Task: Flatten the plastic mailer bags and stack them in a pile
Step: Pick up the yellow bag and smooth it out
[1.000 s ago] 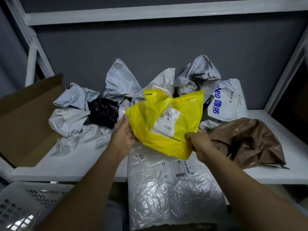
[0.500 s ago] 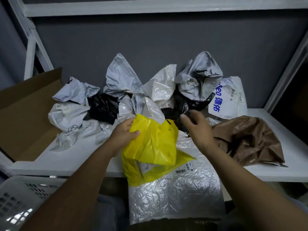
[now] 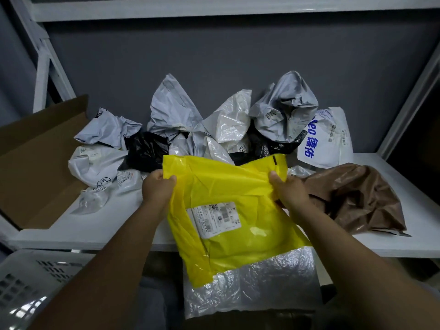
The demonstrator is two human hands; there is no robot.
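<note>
A yellow mailer bag with a white label hangs spread out between my hands, over a flat silver mailer bag that overhangs the shelf's front edge. My left hand pinches the yellow bag's upper left corner. My right hand grips its upper right edge. Behind them lies a heap of crumpled grey, white and black mailer bags. A crumpled brown mailer bag lies to the right.
The white shelf board carries everything, with a grey wall behind and white uprights at both sides. An open cardboard box lies at the left. A white perforated basket stands below at the lower left.
The yellow bag was folded over and held by my left hand alone. My right hand came back to it, and both hands have pulled it out wide and flat.
</note>
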